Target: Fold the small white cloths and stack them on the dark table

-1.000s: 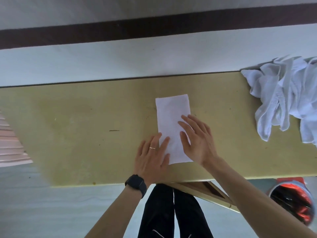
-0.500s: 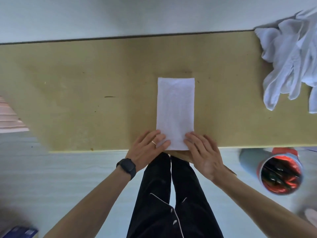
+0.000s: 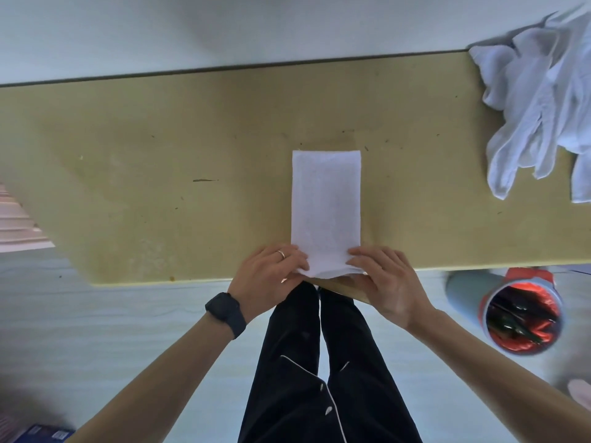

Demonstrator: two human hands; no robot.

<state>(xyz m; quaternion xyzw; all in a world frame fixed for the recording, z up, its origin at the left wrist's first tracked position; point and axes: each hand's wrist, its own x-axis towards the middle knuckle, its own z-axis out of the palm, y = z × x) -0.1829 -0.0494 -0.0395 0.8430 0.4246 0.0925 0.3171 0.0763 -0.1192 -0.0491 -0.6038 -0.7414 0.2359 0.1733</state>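
A small white cloth (image 3: pixel 326 206), folded into a long narrow strip, lies flat on the yellowish table (image 3: pixel 160 174) and runs from its middle to the near edge. My left hand (image 3: pixel 271 270) pinches the strip's near left corner. My right hand (image 3: pixel 382 279) pinches the near right corner. The near end is lifted slightly off the table between the two hands. A heap of loose white cloths (image 3: pixel 540 100) lies at the table's far right.
A round bin with a red liner (image 3: pixel 521 314) stands on the floor under the table's right end. My dark trousers (image 3: pixel 319 362) show below the table edge. A pale slatted object (image 3: pixel 19 225) sits at the left edge. A blue box (image 3: pixel 41 434) lies bottom left.
Both hands slid from pressing flat on the strip back to its near end and now pinch its two near corners. The view has tilted down, so the table sits higher in the frame.
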